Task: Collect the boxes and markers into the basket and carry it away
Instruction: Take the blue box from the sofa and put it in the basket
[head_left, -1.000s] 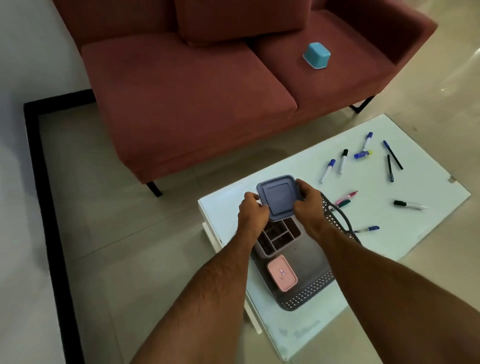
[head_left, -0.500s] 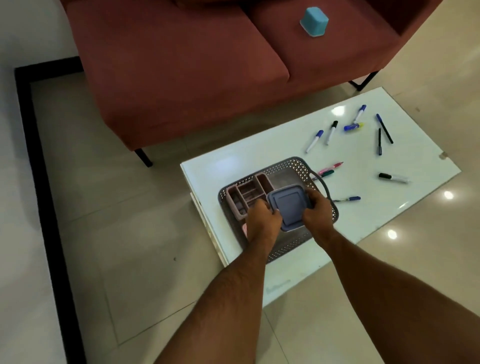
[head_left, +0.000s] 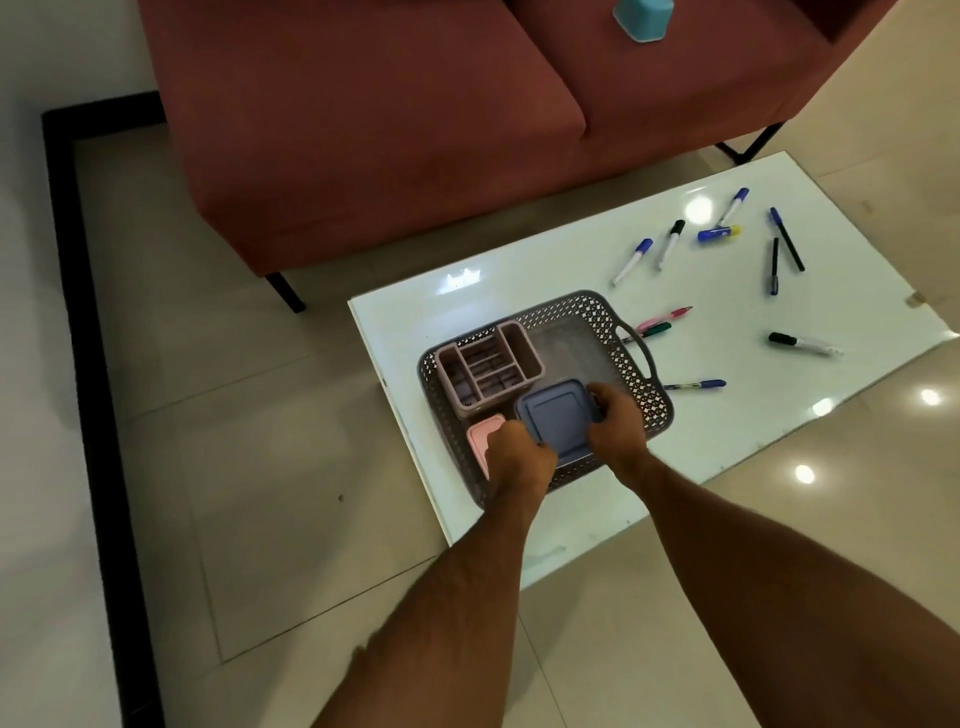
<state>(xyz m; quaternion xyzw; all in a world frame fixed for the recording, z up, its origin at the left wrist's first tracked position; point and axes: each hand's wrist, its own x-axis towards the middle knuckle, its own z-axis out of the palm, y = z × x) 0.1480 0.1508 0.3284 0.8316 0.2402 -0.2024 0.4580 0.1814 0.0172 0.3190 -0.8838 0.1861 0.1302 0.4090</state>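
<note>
Two bare hands held a blue-grey lidded box inside a grey perforated basket on a white glass table.

The left hand (head_left: 519, 457) gripped the near-left corner of the blue-grey box (head_left: 558, 418), and the right hand (head_left: 615, 428) curled its fingers around the box's right edge. The box sat in the near part of the basket (head_left: 631, 358), just beside a pink divided organiser (head_left: 488, 366) at the far left and a small pink box (head_left: 480, 436) partly hidden by the left hand. Markers and pens lay scattered on the table (head_left: 753, 415) to the right, among them a black-capped marker (head_left: 802, 343) and a blue pen (head_left: 696, 385) near the basket's handle. A light blue box (head_left: 641, 18) rested on the red sofa (head_left: 363, 130) beyond the table.
</note>
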